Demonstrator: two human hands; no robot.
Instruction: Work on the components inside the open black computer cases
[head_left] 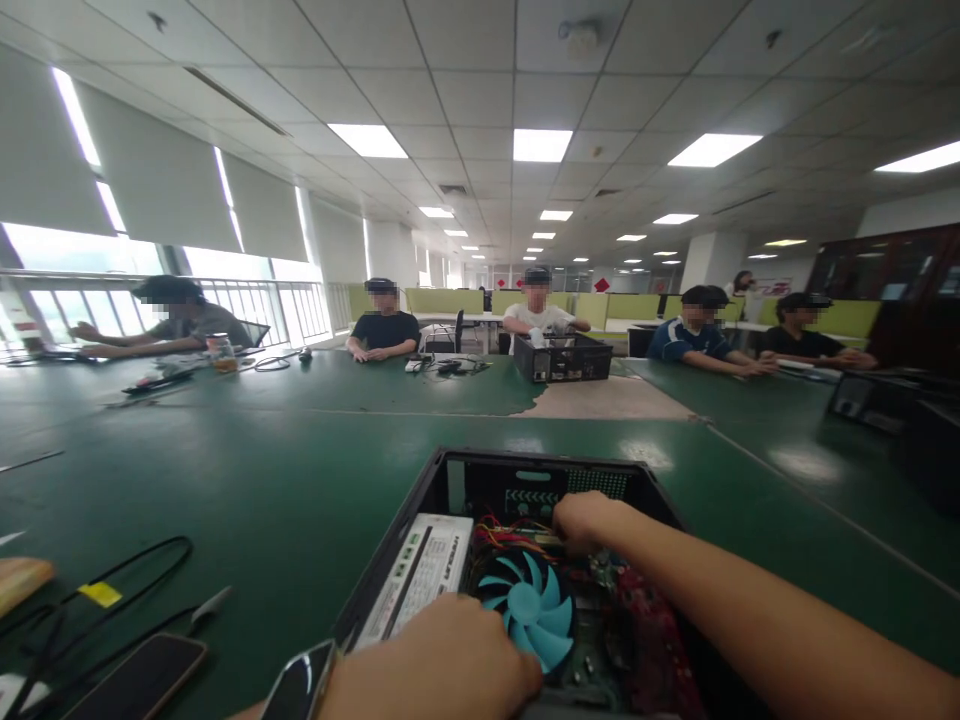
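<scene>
An open black computer case (660, 480) lies on the table in front of me, its inside facing up. Within it I see a silver power supply (431, 570) on the left and a cooling fan (527, 605) with light blue blades in the middle. Red and yellow wires (499, 535) run behind the fan, and a reddish circuit board (649, 640) lies to its right. My left hand (450, 650), curled, is at the fan's near left side; its fingertips are hidden. My right hand (589, 522) reaches in beyond the fan near the wires, fingers bent downward and partly hidden.
A phone (142, 680) and black cables (112, 570) lie at my left. Across the green table (225, 470), a person works at another computer case (562, 358); other people sit along the far side. Dark equipment (885, 410) stands at the right.
</scene>
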